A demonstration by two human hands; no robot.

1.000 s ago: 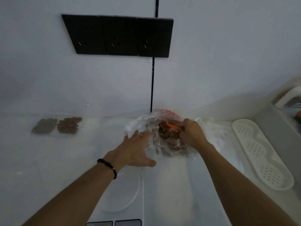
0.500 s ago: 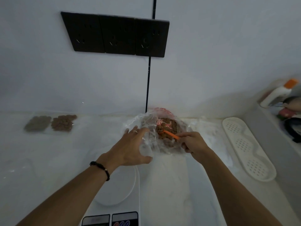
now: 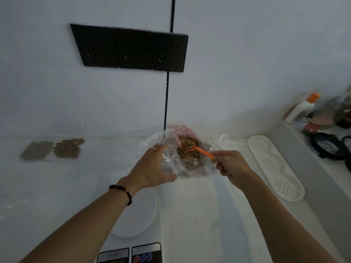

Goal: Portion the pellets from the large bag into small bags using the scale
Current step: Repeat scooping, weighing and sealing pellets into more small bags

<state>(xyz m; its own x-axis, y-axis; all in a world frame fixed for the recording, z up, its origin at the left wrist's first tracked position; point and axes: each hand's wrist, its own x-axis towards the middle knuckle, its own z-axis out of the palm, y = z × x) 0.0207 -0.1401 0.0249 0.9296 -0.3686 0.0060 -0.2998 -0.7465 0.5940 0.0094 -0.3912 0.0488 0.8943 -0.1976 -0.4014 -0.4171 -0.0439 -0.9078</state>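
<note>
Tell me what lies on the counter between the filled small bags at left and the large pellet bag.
In the head view, only bare white counter separates the filled small bags from the large bag.

Big bag at the back, scale in front

The large bag sits by the wall, pellets inside. The scale lies before it, two small bags far left, a tray right.

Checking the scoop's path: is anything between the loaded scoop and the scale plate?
Partly. The left hand holding the large bag open and its forearm lie over the scale plate's far edge, between it and the orange scoop. No small bag is visible on the plate.
</note>
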